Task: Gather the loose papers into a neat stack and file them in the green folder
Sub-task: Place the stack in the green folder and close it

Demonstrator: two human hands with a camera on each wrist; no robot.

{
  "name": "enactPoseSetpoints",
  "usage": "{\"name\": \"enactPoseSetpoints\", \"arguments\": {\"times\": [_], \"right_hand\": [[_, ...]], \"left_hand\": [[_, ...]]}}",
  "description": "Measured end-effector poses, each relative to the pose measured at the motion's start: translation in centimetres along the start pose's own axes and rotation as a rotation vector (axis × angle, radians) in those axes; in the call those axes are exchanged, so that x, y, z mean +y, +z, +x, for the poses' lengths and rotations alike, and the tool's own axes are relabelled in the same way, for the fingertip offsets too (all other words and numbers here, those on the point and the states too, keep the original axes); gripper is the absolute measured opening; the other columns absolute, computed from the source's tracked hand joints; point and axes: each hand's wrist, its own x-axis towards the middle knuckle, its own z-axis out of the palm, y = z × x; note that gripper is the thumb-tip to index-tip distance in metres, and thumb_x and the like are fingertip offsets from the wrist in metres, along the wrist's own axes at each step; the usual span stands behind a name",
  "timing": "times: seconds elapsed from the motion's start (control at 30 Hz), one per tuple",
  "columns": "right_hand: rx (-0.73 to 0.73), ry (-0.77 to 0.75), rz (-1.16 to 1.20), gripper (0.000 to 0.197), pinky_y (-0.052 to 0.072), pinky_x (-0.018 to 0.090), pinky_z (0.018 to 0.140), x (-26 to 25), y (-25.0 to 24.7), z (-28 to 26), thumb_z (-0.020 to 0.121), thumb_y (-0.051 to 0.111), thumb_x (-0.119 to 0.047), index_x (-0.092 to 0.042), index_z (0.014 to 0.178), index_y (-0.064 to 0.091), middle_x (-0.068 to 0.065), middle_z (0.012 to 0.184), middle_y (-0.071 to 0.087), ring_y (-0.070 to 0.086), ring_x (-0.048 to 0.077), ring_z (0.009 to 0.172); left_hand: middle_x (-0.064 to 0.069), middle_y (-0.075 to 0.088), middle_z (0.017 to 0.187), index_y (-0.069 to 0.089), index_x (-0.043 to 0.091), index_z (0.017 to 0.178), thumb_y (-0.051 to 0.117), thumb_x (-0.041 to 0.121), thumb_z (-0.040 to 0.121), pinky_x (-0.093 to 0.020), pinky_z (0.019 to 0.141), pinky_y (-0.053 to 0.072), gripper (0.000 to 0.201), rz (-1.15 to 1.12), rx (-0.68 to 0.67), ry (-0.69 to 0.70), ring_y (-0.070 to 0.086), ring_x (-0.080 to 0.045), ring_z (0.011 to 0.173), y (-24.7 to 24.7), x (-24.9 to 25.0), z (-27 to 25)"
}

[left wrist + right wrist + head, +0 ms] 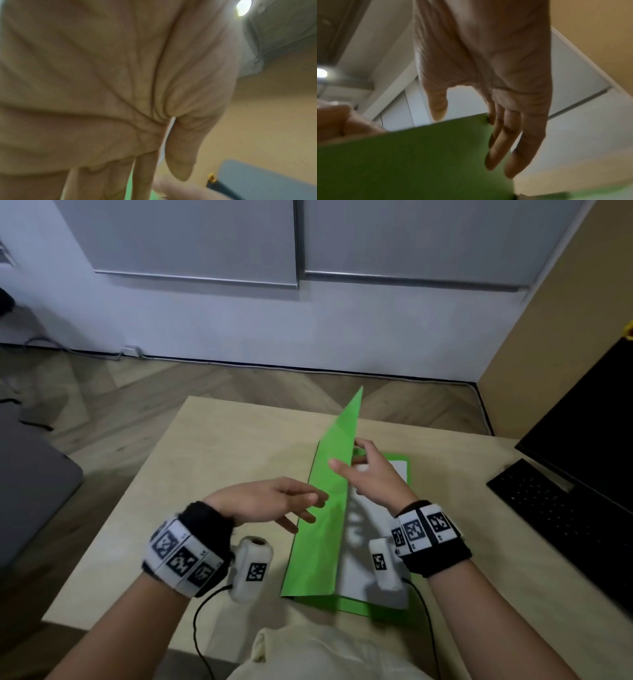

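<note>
The green folder lies open on the wooden table, its back half flat. White papers rest inside it. The front cover stands almost upright on its spine. My right hand is at the cover's upper edge, thumb on the left face and straight fingers on the right, with the cover below. My left hand reaches flat toward the cover's outer face, fingers straight and empty. The left wrist view shows this hand with a green strip between its fingers.
A black keyboard and a dark screen stand at the table's right side. Left of the table sits a grey object. Camera cables hang from both wrists near the table's front edge.
</note>
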Motion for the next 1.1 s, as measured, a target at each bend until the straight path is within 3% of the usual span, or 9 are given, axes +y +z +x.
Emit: {"name": "enactPoseSetpoints", "arguments": {"times": [0.13,0.33,0.47,0.6,0.7,0.8,0.93,1.03,1.1], "right_hand": [[0.045,0.146,-0.06,0.048,0.048,0.044,0.101,6.5,-3.3,-1.0,0.086,0.063,-0.009,-0.011,0.132,0.047,0.004,0.129,0.059,0.059,0.02,0.11],[0.179,0.518,-0.028,0.052,0.042,0.039,0.104,17.1,-5.7,-1.7,0.086,0.064,-0.009,-0.004,0.136,0.049,0.013,0.136,0.055,0.052,0.031,0.125],[0.257,0.617,0.079,0.036,0.056,0.04,0.088,21.5,-5.2,-0.9,0.081,0.063,0.001,-0.007,0.115,0.067,0.014,0.119,0.068,0.065,0.029,0.096],[0.176,0.608,-0.202,0.029,0.048,0.027,0.09,21.0,-5.3,-1.6,0.082,0.064,-0.002,-0.003,0.111,0.07,0.013,0.111,0.069,0.062,0.027,0.099],[0.084,0.611,-0.332,0.024,0.052,0.031,0.076,20.1,-4.8,-1.4,0.082,0.064,-0.01,0.003,0.103,0.069,0.017,0.102,0.069,0.062,0.025,0.087],[0.043,0.633,-0.384,0.036,0.049,0.03,0.072,19.6,-4.0,-0.2,0.084,0.058,-0.011,0.006,0.116,0.056,0.015,0.102,0.059,0.059,0.029,0.092],[0.063,0.679,-0.286,0.049,0.053,0.039,0.09,18.9,-3.7,2.0,0.086,0.054,-0.007,0.007,0.132,0.043,0.023,0.128,0.054,0.056,0.038,0.116],[0.065,0.675,-0.221,0.05,0.052,0.046,0.093,18.5,-3.8,4.2,0.084,0.055,-0.007,0.009,0.13,0.045,0.026,0.129,0.054,0.057,0.04,0.115],[0.085,0.648,-0.187,0.048,0.052,0.044,0.093,18.5,-3.9,5.6,0.081,0.056,-0.007,0.01,0.126,0.05,0.026,0.125,0.058,0.059,0.039,0.111]], "left_hand": [[-0.006,0.056,0.137,0.051,0.012,0.137,0.046,0.03,0.099,-0.038,0.1,0.05,0.042,-0.009,0.113,-0.162,0.057,-0.021,0.12,0.4,-4.4,4.6],[-0.018,0.049,0.139,0.041,-0.002,0.14,0.055,0.021,0.095,-0.04,0.104,0.045,0.053,-0.111,0.316,-0.394,0.049,-0.031,0.125,3.5,-8.9,9.2],[-0.007,0.051,0.091,0.039,-0.008,0.136,0.056,0.025,0.094,-0.032,0.077,0.043,0.056,-0.086,0.329,-0.423,0.049,-0.024,0.089,5.6,-9.2,11.1],[-0.014,0.056,0.098,0.061,0.0,0.101,0.055,0.016,0.092,-0.035,0.078,0.046,0.019,0.003,0.406,-0.399,0.052,-0.024,0.086,7.2,-9.8,11.9],[-0.017,0.063,0.099,0.063,-0.005,0.115,0.054,0.003,0.087,-0.029,0.074,0.045,0.031,-0.015,0.494,-0.357,0.057,-0.026,0.085,8.3,-10.9,12.4],[-0.016,0.063,0.089,0.066,-0.007,0.107,0.05,0.0,0.084,-0.03,0.07,0.047,0.029,-0.084,0.552,-0.347,0.06,-0.027,0.079,8.8,-11.5,12.8],[-0.019,0.064,0.087,0.064,-0.002,0.093,0.049,-0.002,0.082,-0.041,0.073,0.055,0.018,-0.159,0.606,-0.344,0.061,-0.028,0.076,8.1,-11.1,13.4],[-0.018,0.065,0.091,0.064,-0.003,0.107,0.05,0.0,0.083,-0.034,0.064,0.053,0.028,-0.17,0.612,-0.334,0.062,-0.03,0.078,6.8,-10.6,14.4],[-0.02,0.069,0.099,0.064,-0.003,0.113,0.051,0.003,0.081,-0.036,0.073,0.057,0.035,-0.171,0.632,-0.351,0.067,-0.034,0.088,6.0,-10.5,15.2]]}}
